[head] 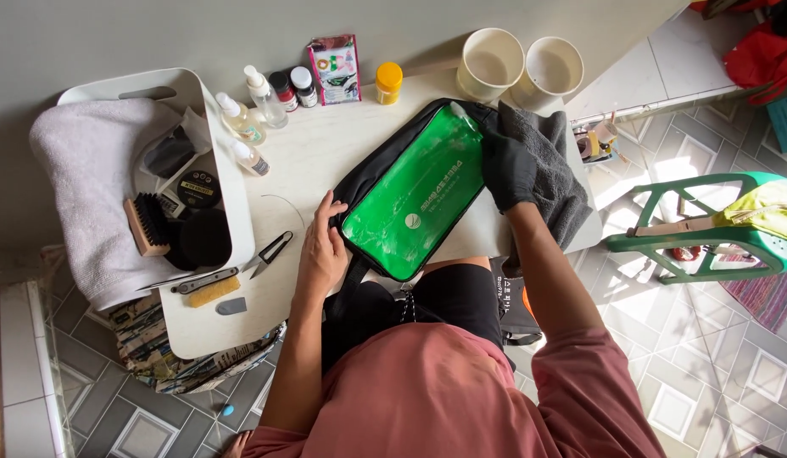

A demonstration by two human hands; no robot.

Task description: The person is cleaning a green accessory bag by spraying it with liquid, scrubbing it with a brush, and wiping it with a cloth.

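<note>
A black bag with a shiny green front panel (415,199) lies slantwise on the small white table (300,161). My left hand (323,250), bare, rests on the bag's black left edge and steadies it. My right hand (505,170) wears a black glove and presses on the bag's upper right edge, with a dark grey cloth (550,174) bunched under and beside it. The cloth hangs over the table's right side.
A white bin (215,161) draped with a pale towel (84,187) holds brushes and a tin at left. Small bottles (258,102), a yellow-capped jar (388,82) and two cream cups (519,64) line the far edge. Scissors (266,253) lie near my left hand. A green plastic chair (707,229) stands at right.
</note>
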